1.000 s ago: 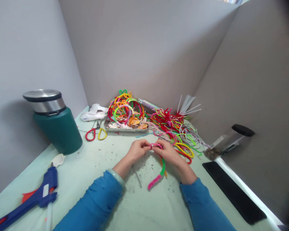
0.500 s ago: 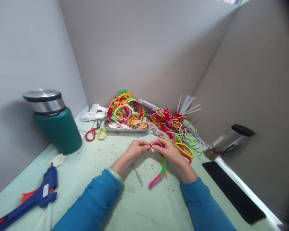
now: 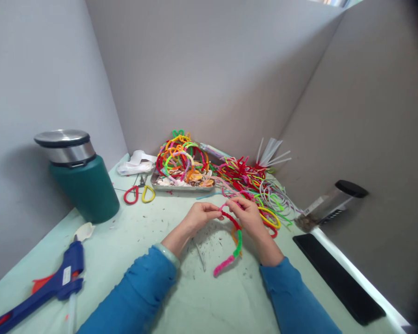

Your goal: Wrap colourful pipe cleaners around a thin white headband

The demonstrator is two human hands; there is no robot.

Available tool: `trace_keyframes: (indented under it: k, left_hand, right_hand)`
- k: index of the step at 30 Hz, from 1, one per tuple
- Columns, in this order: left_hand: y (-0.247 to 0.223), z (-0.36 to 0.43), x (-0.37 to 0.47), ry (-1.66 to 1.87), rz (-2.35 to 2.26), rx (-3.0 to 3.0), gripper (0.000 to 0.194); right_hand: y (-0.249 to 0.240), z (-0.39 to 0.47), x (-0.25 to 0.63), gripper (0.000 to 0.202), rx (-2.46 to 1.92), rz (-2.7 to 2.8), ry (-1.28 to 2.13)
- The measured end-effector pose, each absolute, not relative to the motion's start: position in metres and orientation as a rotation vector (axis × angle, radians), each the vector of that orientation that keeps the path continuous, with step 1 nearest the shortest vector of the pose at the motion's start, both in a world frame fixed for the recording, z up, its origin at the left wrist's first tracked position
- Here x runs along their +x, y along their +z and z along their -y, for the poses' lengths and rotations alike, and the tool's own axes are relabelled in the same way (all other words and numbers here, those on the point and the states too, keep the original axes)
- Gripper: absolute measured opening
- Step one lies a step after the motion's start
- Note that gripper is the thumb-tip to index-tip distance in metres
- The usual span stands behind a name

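My left hand (image 3: pixel 201 216) pinches the upper end of a pipe cleaner strand (image 3: pixel 238 241) wound in red, green and pink sections. The strand curves down below my hands, its pink tip hanging near the table. My right hand (image 3: pixel 246 215) is closed on a thin pink length that leads to the same end, close to my left fingertips. An orange pipe cleaner (image 3: pixel 234 235) shows partly behind the strand. Under my left wrist, a thin grey rod (image 3: pixel 199 254) lies on the table.
A tray (image 3: pixel 181 188) of shells and coiled pipe cleaners stands at the back. Loose pipe cleaners (image 3: pixel 244 174) spread beside it. Scissors (image 3: pixel 139 194), a green bottle (image 3: pixel 87 190) and a blue glue gun (image 3: pixel 68 273) are leftward; a jar (image 3: pixel 329 204) and black strip (image 3: pixel 337 278) rightward.
My right hand has shifted slightly up and right, drawing the pink length away from my left fingers. The red section of the strand now shows between my hands.
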State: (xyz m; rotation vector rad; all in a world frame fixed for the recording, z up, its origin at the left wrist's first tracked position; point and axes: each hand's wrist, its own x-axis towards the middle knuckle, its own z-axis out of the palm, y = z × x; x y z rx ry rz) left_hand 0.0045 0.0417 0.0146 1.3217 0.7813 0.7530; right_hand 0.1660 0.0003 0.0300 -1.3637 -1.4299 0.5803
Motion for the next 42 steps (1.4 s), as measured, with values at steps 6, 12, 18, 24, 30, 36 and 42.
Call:
trace_keyframes:
  k: [6,12,18,24,30,36,42]
  left_hand:
    - [0.02,-0.04,0.0,0.717,-0.706,1.293,0.03]
    - [0.02,-0.038,0.0,0.706,-0.671,1.273,0.029]
    - [0.015,-0.037,0.006,0.702,-0.63,1.311,0.024]
    - [0.011,-0.038,0.007,0.724,-0.618,1.317,0.027]
    - [0.02,-0.037,0.004,0.722,-0.637,1.304,0.028]
    - [0.025,-0.035,0.003,0.739,-0.694,1.3,0.028]
    - [0.025,-0.036,0.004,0.763,-0.691,1.244,0.033]
  right_hand:
    - [0.034,0.002,0.166,0.023,-1.353,1.404,0.611]
    - [0.04,0.006,0.161,0.021,-1.286,1.461,0.619]
    - [0.039,0.005,0.158,0.021,-1.326,1.512,0.601]
    - [0.035,0.002,0.161,0.024,-1.371,1.481,0.565]
    - [0.031,0.0,0.166,0.027,-1.399,1.461,0.577]
    - [0.028,-0.002,0.169,0.028,-1.44,1.459,0.603]
    - [0.028,-0.002,0.169,0.03,-1.441,1.432,0.608]
